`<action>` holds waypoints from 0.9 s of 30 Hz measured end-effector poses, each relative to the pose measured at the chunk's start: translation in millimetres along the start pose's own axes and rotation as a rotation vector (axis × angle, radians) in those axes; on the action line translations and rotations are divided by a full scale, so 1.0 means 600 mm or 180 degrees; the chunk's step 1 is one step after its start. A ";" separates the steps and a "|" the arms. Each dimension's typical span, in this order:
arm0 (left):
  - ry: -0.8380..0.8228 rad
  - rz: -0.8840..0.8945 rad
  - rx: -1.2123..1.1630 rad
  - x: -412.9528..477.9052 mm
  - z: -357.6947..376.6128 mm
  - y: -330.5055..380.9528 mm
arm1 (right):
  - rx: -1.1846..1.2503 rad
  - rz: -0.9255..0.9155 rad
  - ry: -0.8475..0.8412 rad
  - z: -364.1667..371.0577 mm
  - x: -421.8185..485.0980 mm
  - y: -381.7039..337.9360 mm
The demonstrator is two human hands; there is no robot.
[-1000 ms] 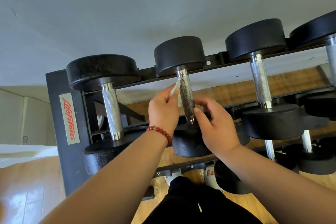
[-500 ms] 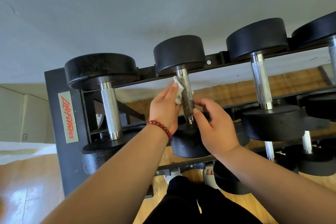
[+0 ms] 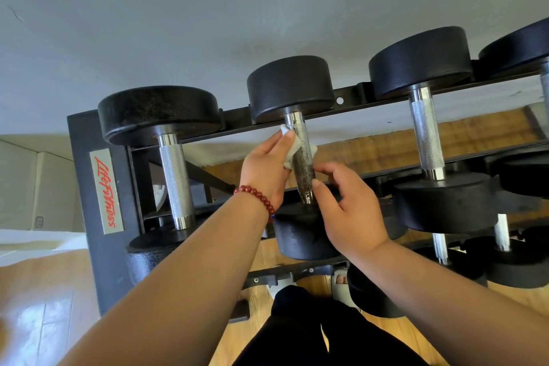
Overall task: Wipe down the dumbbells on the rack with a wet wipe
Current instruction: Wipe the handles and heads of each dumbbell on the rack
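The middle dumbbell point(image 3: 302, 154), with black heads and a worn knurled steel handle, lies on the top tier of the black rack point(image 3: 99, 246). My left hand point(image 3: 266, 171) holds a white wet wipe point(image 3: 287, 161) against the left side of that handle, just below the far head. The wipe wraps behind the handle and shows again on its right side. My right hand point(image 3: 350, 211) grips the lower part of the handle, thumb in front and fingers behind. A red bead bracelet sits on my left wrist.
More dumbbells lie on the same tier, one to the left point(image 3: 175, 172) and one to the right point(image 3: 426, 134), and a further head is at the right edge. Smaller dumbbells point(image 3: 520, 261) fill the lower tier. A grey wall stands behind the rack, and a wooden floor and my sandalled feet point(image 3: 341, 282) lie below.
My left hand has slid the wipe from a pinch beside the handle onto it, so it now wraps round the handle. My right hand has stayed on the lower handle.
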State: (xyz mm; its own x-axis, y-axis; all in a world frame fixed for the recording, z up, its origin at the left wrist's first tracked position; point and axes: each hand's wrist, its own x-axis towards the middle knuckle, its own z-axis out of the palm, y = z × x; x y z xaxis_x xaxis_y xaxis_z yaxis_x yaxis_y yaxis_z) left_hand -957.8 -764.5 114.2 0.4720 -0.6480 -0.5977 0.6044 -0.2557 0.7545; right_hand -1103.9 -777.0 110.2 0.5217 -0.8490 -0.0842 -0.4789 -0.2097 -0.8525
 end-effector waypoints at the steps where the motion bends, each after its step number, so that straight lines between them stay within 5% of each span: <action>1: -0.0084 0.0012 0.0007 0.002 0.003 0.002 | 0.0006 0.0000 0.0004 0.000 0.000 0.000; 5: -0.0274 0.0053 0.0172 0.000 0.001 -0.010 | 0.0023 0.0033 0.0008 0.000 0.000 0.000; 11: 0.0104 0.0528 0.0700 0.016 0.007 0.001 | 0.0007 0.0073 -0.0009 -0.001 -0.001 -0.001; 18: -0.0254 0.0247 0.0951 0.027 -0.003 -0.007 | -0.0009 0.0083 0.0014 -0.002 -0.002 -0.005; 27: 0.0025 0.0273 0.0934 0.036 0.008 0.011 | 0.0011 0.0098 0.0002 -0.003 -0.002 -0.006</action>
State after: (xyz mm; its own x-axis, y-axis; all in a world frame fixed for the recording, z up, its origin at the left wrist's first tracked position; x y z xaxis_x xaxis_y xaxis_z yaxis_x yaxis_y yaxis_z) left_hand -946.7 -783.5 107.5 0.5190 -0.6710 -0.5296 0.3515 -0.3972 0.8478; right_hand -1104.3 -776.2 114.2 0.5062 -0.8554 -0.1102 -0.4922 -0.1816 -0.8513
